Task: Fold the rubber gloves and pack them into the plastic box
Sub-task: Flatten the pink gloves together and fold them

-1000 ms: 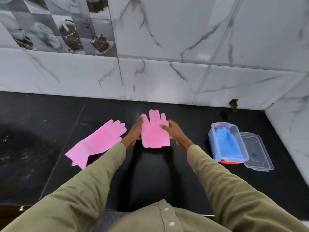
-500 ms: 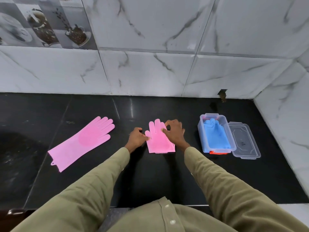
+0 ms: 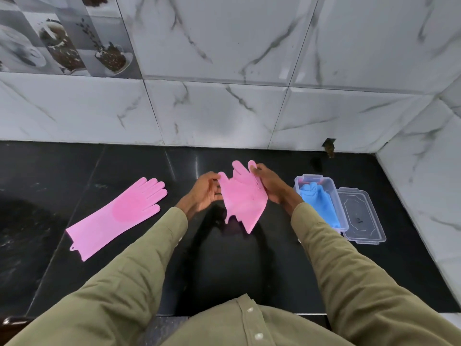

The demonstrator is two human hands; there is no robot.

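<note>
Both hands [image 3: 239, 188], folded pink glove [image 3: 243, 199] now lifted

Brightly lit from above; soft glare streaks on black countertop [image 3: 274, 258], dark body shadow at centre, slight motion blur on folded pink glove [image 3: 243, 198], wide-angle bending at edges

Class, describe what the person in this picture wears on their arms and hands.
Both arms are in long olive-green sleeves, the left sleeve and right sleeve, of a shirt with white buttons down the front. The left hand and right hand are bare: no rings or watch show.
</note>
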